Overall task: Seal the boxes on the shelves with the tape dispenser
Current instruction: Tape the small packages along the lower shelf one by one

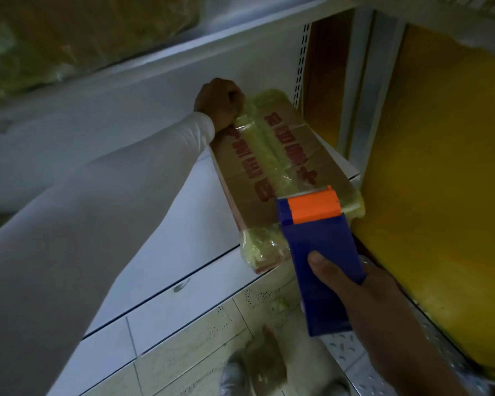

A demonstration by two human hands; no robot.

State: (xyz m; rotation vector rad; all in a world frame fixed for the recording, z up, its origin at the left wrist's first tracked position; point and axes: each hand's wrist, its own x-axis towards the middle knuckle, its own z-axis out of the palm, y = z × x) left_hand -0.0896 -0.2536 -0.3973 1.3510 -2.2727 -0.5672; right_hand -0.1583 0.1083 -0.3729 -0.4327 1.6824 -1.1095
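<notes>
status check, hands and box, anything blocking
Left hand holds box at far end. Right hand grips dispenser, blade at near end of taped seam. Nothing in the way.

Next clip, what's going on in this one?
A person is taping a cardboard box that sits on a white shelf. The left hand grips the box's far end, fingers curled over the edge, holding it in place. The right hand holds a blue and orange tape dispenser at the box's near end, its cutter on the top face. A strip of yellowish tape already runs along the box's middle seam.
</notes>
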